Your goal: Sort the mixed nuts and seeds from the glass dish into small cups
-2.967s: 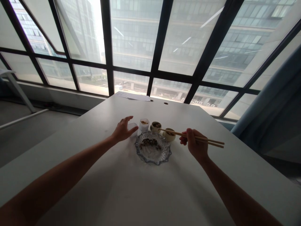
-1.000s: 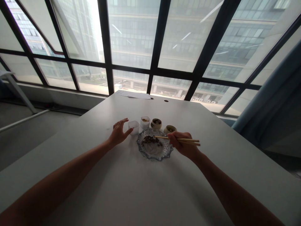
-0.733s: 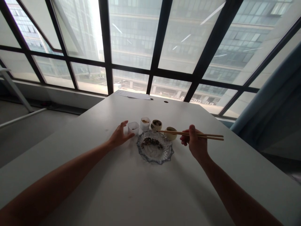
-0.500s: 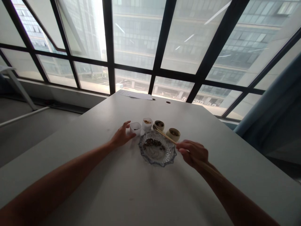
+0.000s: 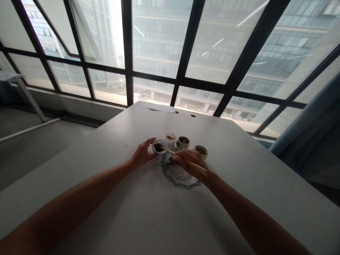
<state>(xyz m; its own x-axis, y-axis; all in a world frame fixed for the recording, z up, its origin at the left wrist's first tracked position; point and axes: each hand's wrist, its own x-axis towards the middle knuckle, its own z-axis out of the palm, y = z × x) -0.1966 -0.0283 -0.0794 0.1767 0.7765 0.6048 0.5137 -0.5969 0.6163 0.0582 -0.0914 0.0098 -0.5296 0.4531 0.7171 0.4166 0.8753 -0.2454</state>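
Note:
My left hand (image 5: 143,153) grips a small white cup (image 5: 159,141) between thumb and fingers, tilted so its opening faces me. Dark pieces (image 5: 157,147) show inside it. My right hand (image 5: 192,163) is closed around a pair of wooden chopsticks (image 5: 169,151), their tips at the mouth of that cup. Beneath the right hand sits a scalloped clear glass dish (image 5: 168,176) with dark pieces in it, partly hidden by the hand. Behind stand a white cup of tan pieces (image 5: 170,143), a cream cup with dark contents (image 5: 182,145) and another cream cup (image 5: 203,156).
All this stands on a white table (image 5: 127,216). Paper sheets (image 5: 156,107) lie at its far end, near two dark round holes. Large black-framed windows rise beyond, with a blue curtain (image 5: 302,124) on the right and another table at far left.
My right hand has moved left over the glass dish, bringing the chopstick tips from the dark-filled cream cup to the white cup. My left hand has tilted that cup toward me.

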